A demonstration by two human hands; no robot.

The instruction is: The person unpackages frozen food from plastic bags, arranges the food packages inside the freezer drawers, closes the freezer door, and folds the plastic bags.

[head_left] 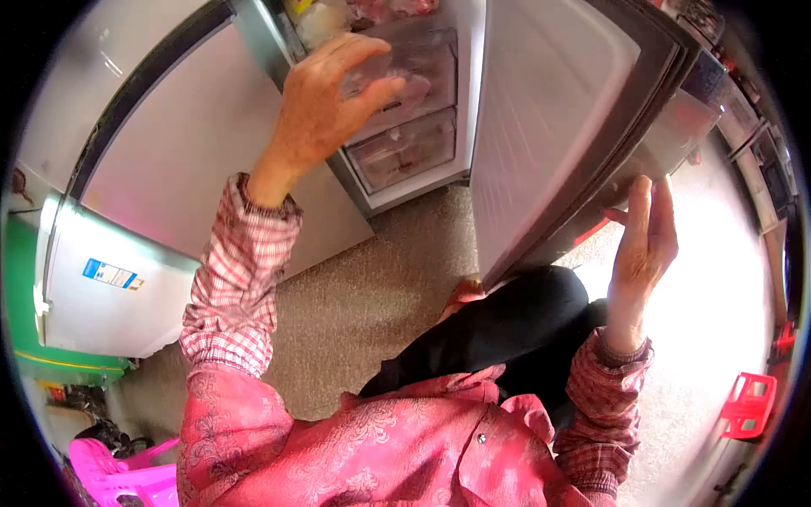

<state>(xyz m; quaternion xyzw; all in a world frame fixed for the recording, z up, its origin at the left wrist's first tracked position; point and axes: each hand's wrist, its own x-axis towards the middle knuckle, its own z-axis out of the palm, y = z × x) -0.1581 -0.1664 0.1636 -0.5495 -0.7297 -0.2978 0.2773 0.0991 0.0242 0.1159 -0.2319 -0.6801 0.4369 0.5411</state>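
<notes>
My left hand (pixel 325 101) is raised in front of an open freezer compartment, its thumb and fingers apart with nothing between them. Behind it are clear drawers (pixel 404 150) with frosty fronts, and bagged items (pixel 325 24) lie above them. The freezer door (pixel 553 110) stands swung open on the right. Beside that door's outer side is my right hand (pixel 646 245), fingers stretched upward near its edge; whether the fingertips touch the door is unclear. No object shows in my right hand.
A closed white appliance panel (pixel 186 144) lies left of the compartment. A red plastic stool (pixel 749 406) stands at the far right, a bright pink plastic object (pixel 127 477) at the lower left. My knee in black trousers (pixel 498 321) is just below the door.
</notes>
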